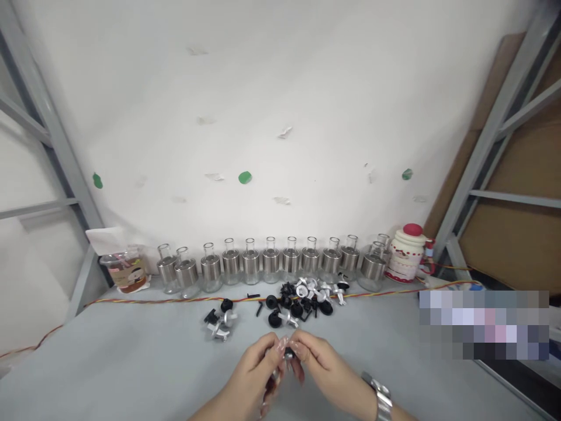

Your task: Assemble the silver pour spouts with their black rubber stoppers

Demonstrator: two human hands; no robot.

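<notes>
Low in the head view, near the table's front edge, my left hand (260, 365) and my right hand (319, 365) meet fingertip to fingertip. Between their thumbs and forefingers is a small black plastic part (288, 352), mostly covered by the fingers. Both hands are closed on it; its exact kind cannot be made out. Just beyond them lies a loose pile of black round caps (297, 309) and white plastic fittings (302, 290). A smaller group of white fittings (218, 331) and black pieces (212, 316) lies to the left.
Glass bottles with metal sleeves (250, 257) stand in a row along the white wall. A drink cup (130, 273) is at the left end, a white jar with a red lid (405, 257) at the right. A twisted red-yellow wire (144, 301) crosses the grey table (131, 362).
</notes>
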